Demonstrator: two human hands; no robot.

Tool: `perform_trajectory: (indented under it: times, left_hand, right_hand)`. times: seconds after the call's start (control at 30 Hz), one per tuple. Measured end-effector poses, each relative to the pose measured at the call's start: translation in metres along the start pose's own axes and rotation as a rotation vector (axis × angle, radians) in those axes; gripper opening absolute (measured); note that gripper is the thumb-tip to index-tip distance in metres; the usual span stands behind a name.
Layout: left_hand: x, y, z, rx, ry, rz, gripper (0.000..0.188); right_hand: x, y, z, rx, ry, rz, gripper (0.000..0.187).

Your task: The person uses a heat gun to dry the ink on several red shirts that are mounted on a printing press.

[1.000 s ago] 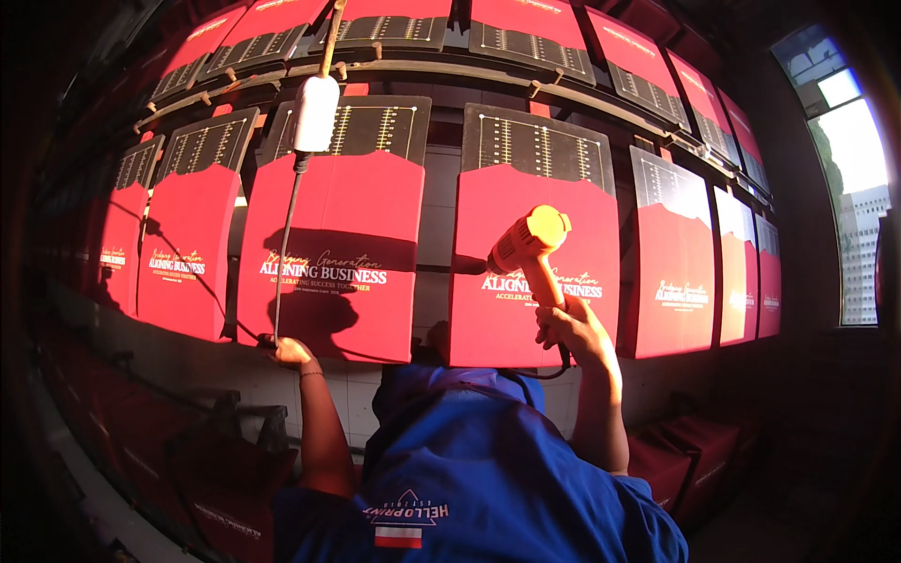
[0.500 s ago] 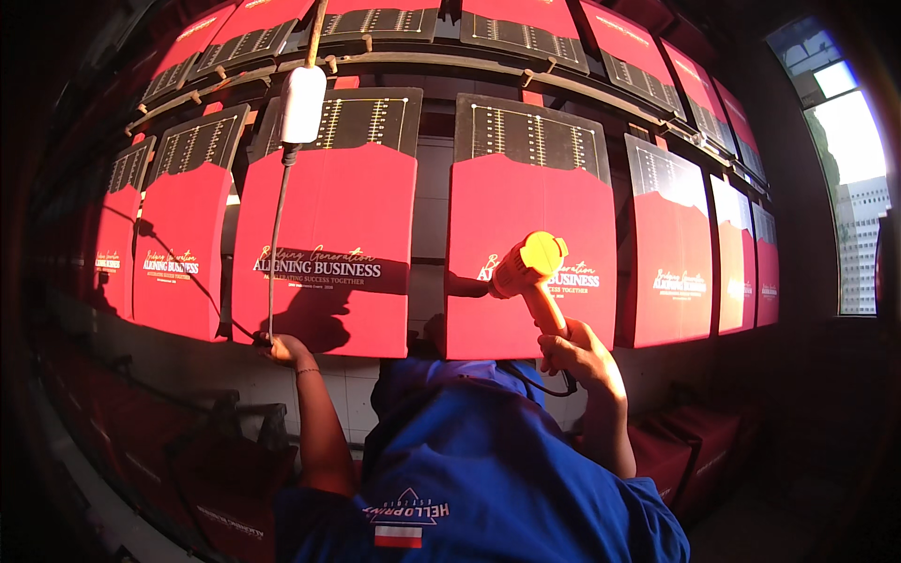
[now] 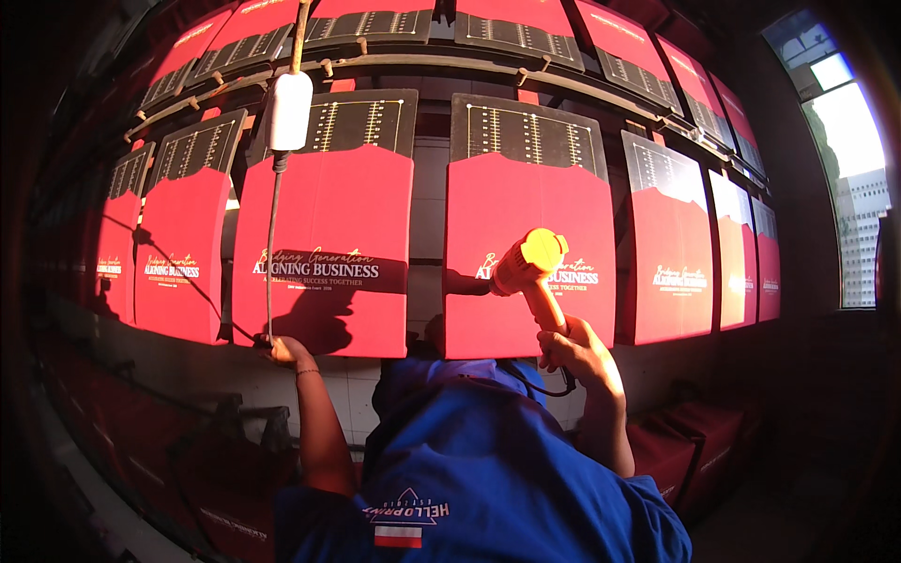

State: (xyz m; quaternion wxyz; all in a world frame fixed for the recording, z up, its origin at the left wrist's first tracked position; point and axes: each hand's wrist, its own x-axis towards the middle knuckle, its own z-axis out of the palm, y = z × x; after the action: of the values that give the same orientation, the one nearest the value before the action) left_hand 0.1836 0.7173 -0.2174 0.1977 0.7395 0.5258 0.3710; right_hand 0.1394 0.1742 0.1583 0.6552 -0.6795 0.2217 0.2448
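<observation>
My right hand (image 3: 584,352) is wrapped round the handle of an orange hair dryer (image 3: 533,267). Its round yellow end faces up, and its body tilts left in front of a red T-shirt (image 3: 526,220) stretched on a black board (image 3: 544,131) with ruler marks. My left hand (image 3: 289,350) is closed on a dark cord (image 3: 273,235), at the lower edge of another red T-shirt (image 3: 328,211). The cord runs up to a white plug block (image 3: 291,111) hanging from above. Shadow hides where the dryer's nozzle ends.
More red shirts on boards stand left and right, with another row above a metal rail (image 3: 422,68). At the right is a bright window (image 3: 849,141). Dark red shirts on boards (image 3: 718,441) lie in shade low down.
The white block and its cord have swung a little to the left and down. Both hands and the hair dryer are nearly where they were.
</observation>
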Motion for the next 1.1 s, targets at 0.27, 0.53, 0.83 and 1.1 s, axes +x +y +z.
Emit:
perform_trajectory:
  times: [0.27, 0.53, 0.83, 1.1]
  left_hand:
    - [0.010, -0.026, 0.019, -0.080, -0.002, 0.018, 0.041]
    - [0.052, -0.052, 0.015, 0.295, -0.286, 0.113, 0.049]
    - [0.159, -0.009, 0.003, -0.364, 0.332, 0.416, 0.028]
    - [0.151, 0.036, 0.011, -0.289, -0.226, 0.319, 0.038]
  right_hand:
    - [-0.004, 0.009, -0.009, -0.026, 0.036, -0.023, 0.031]
    - [-0.008, 0.016, -0.022, 0.001, 0.080, -0.027, 0.031]
    - [-0.013, 0.021, -0.039, 0.143, 0.042, -0.018, 0.023]
    - [-0.022, 0.035, -0.050, 0.133, 0.142, -0.046, 0.023]
